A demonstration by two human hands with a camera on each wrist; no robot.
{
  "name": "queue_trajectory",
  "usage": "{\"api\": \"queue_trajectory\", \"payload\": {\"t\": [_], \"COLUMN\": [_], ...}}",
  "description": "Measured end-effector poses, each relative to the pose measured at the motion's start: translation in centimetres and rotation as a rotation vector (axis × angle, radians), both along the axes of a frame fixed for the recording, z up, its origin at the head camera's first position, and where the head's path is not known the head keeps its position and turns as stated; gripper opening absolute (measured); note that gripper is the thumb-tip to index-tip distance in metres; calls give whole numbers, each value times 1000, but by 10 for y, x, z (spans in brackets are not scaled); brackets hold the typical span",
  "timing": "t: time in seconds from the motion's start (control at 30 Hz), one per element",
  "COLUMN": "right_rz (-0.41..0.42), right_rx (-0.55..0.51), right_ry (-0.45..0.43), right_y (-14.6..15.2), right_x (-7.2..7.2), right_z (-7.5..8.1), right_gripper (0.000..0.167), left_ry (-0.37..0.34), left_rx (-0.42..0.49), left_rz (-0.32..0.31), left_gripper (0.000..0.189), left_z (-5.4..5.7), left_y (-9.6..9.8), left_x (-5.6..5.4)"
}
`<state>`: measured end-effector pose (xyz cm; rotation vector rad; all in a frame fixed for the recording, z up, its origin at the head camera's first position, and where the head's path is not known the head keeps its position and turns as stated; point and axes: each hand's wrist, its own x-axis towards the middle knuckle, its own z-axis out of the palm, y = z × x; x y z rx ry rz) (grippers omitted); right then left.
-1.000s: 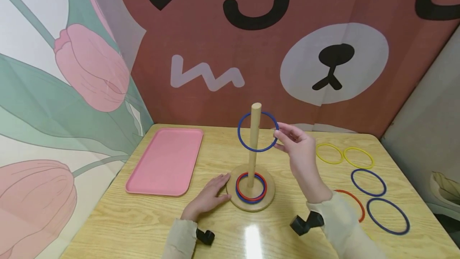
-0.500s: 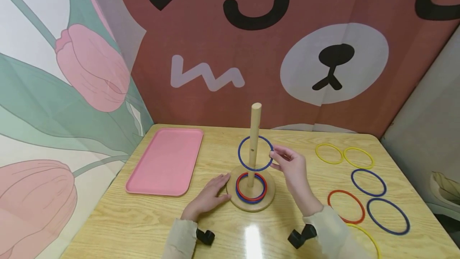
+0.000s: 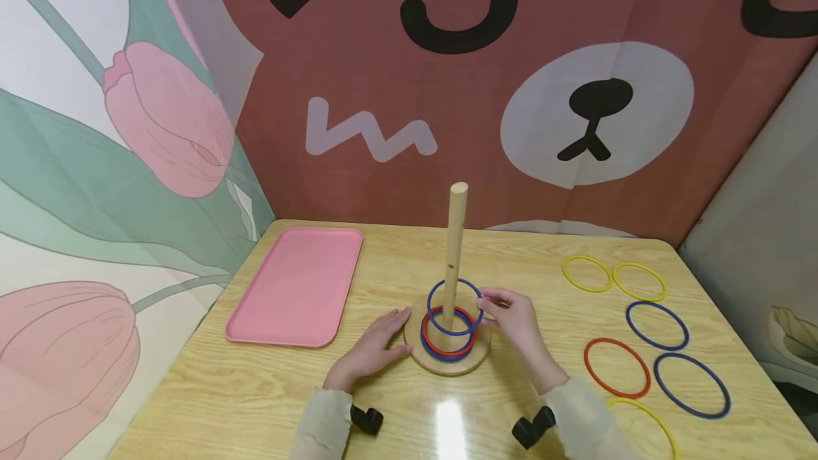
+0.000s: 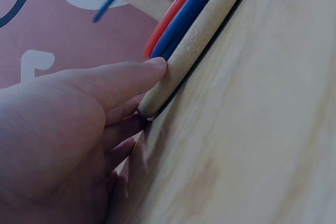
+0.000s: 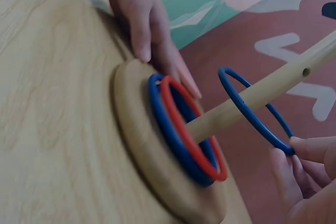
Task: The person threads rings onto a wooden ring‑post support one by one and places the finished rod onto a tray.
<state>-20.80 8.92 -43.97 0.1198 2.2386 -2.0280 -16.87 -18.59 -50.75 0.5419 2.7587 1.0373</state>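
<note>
A wooden post (image 3: pixel 456 233) rises from a round wooden base (image 3: pixel 483 345) on the table. My right hand (image 3: pixel 514 318) pinches a thin blue ring (image 5: pixel 251 116) at its right side between thumb and fingers. That ring encircles the lower post, tilted, above the stack. Around the foot of the post, a red ring (image 5: pixel 180 121) lies on top of blue (image 5: pixel 162 124); two blue edges show in the left wrist view. My left hand (image 3: pixel 367 352) lies on the table with fingers extended, its thumb tip at the base's rim and its other fingertips beside the edge.
On the right of the table lie two yellow rings (image 3: pixel 586 289), two blue rings (image 3: pixel 658 345) and a red ring (image 3: pixel 585 364). Another yellow ring (image 3: pixel 664 426) is partly behind the right sleeve. A pink tray (image 3: pixel 294 286) lies at the left. A printed cloth (image 3: pixel 358 190) hangs behind.
My right hand has lowered the blue ring along the post, from near its top to just over the stacked rings. The left hand has stayed beside the base.
</note>
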Motion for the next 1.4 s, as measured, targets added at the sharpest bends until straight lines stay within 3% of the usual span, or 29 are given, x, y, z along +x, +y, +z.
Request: {"api": "queue_trajectory", "payload": {"t": [0.23, 0.47, 0.8, 1.13, 1.4], "right_rz": [60, 97, 128, 160, 190], "right_rx": [109, 208, 242, 255, 328], "right_ry": [10, 25, 30, 10, 74], "right_y": [0, 0, 0, 4, 29], "right_x": [-2, -3, -3, -2, -2], "right_z": [-19, -31, -39, -40, -26], "right_gripper": [26, 22, 21, 24, 28], "left_ry": [-11, 24, 26, 20, 6], "left_rx": [1, 0, 9, 16, 27], "left_rz": [2, -14, -15, -10, -7], "left_gripper": [70, 69, 68, 68, 69], "left_z": [1, 0, 0, 2, 3], "left_y": [0, 0, 1, 2, 1], "left_x": [0, 0, 0, 1, 1]}}
